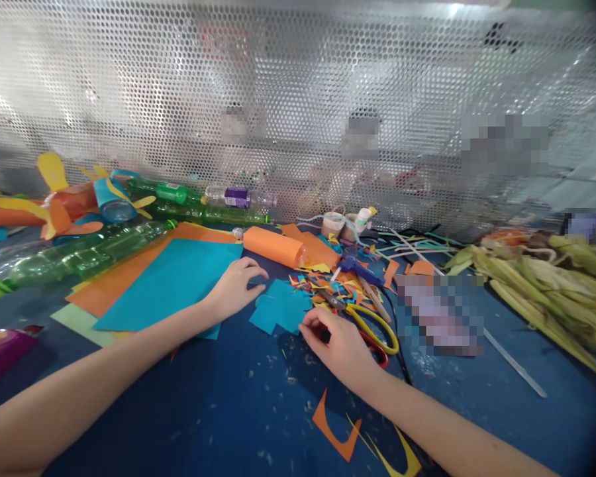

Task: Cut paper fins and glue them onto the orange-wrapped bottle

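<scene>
My left hand hovers at the right edge of a large blue paper sheet, its thumb and fingers curved and apart, holding nothing. Between my hands lies a smaller cut piece of blue paper. The thumb and fingertips of my right hand come together at that piece's right edge, seemingly pinching it. Just beyond the right hand are scissors with yellow handles, and red handles show partly behind the wrist. A bottle wrapped in orange paper lies past the blue piece.
Paper scraps and a blue glue gun lie at centre right. Green bottles and decorated bottles fill the left. Corn husks are at right. A perforated metal panel stands behind. Orange offcuts lie in front.
</scene>
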A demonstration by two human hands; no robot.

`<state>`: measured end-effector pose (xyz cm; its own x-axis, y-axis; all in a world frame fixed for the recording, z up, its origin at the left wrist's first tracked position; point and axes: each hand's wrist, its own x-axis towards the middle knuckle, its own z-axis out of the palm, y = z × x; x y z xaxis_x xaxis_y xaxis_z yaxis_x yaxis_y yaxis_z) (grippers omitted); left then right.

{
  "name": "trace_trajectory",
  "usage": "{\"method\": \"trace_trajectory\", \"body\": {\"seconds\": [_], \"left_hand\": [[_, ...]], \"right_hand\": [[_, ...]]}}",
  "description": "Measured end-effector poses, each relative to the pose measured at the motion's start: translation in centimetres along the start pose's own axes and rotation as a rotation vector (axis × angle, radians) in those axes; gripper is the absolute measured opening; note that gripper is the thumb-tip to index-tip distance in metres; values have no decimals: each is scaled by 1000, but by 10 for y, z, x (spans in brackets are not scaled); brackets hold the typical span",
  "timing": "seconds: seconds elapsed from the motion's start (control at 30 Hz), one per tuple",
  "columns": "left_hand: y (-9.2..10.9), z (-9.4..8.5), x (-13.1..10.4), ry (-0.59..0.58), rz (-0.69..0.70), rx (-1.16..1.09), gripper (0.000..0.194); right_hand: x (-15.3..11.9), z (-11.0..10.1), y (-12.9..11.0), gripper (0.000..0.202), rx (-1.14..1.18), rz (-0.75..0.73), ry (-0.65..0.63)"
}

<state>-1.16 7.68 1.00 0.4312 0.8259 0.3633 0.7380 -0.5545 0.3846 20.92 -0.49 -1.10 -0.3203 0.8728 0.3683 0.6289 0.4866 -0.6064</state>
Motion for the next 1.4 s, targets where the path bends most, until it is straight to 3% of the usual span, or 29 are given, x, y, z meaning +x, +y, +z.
{"method": "trace_trajectory", "body": {"seconds": [0.03, 0.13, 0.23, 0.4, 0.63, 0.8, 0.93, 1.2, 1.4], "left_hand": [[4, -3, -1, -36, 32, -16, 16], [16, -12, -6, -299, 199, -61, 23], [21, -15, -10, -407, 241, -14, 35], [19, -13, -9, -453, 214, -29, 31], [19, -17, -6, -455, 155, -118, 16], [22, -21, -1, -431, -44, -373, 20], [21, -19, 0, -457, -178, -510, 26], [27, -13, -6, -494, -162, -560, 23], [39, 2, -12, -472, -304, -790, 21]], "right_hand": [[0, -1, -1, 7, -5, 1, 9], [2, -6, -2, 5, -89, -14, 53], [5, -12, 0, 7, -264, -34, 64], [12, -22, 8, 4, -492, 7, 58], [17, -32, 18, 6, -559, 15, 67], [16, -30, 20, 8, -529, -25, 43], [17, -31, 19, 15, -481, -45, 62], [17, -30, 16, 12, -330, -57, 65], [7, -21, -7, 18, 53, -38, -103]]}}
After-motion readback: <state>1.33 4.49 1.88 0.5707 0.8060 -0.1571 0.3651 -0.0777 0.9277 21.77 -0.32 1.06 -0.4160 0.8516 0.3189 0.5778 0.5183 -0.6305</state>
